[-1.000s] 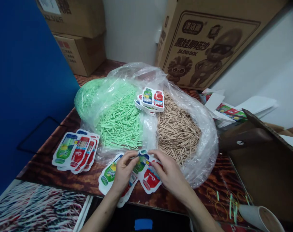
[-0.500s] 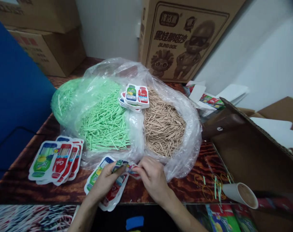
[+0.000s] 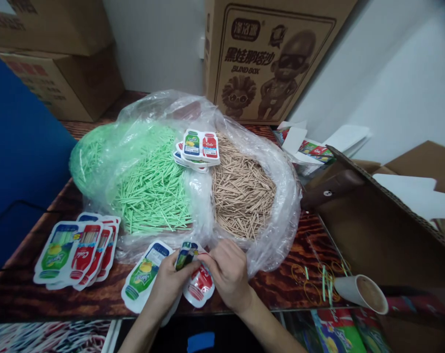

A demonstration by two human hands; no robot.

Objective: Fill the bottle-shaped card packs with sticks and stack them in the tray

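Observation:
My left hand (image 3: 169, 282) and my right hand (image 3: 227, 272) meet at the table's near edge, both pinching one bottle-shaped printed packet (image 3: 192, 272) with a green half and a red half. The fingers of both hands are closed on its top edge. Under my left hand lies another such packet (image 3: 143, 275) flat on the table. Just behind my hands sits a clear plastic bag (image 3: 281, 206) holding a heap of green sticks (image 3: 149, 181) and a heap of tan sticks (image 3: 240, 191).
A fanned stack of packets (image 3: 75, 250) lies at the left. More packets (image 3: 198, 147) rest on top of the sticks. Cardboard boxes (image 3: 266, 54) stand behind. An open brown box (image 3: 384, 220), a paper cup (image 3: 362, 293) on its side and rubber bands (image 3: 314, 284) are at the right.
The camera has swung right and down a little. My hands have drawn the packet closer together and tilted it up, with its red half now hanging below my fingers.

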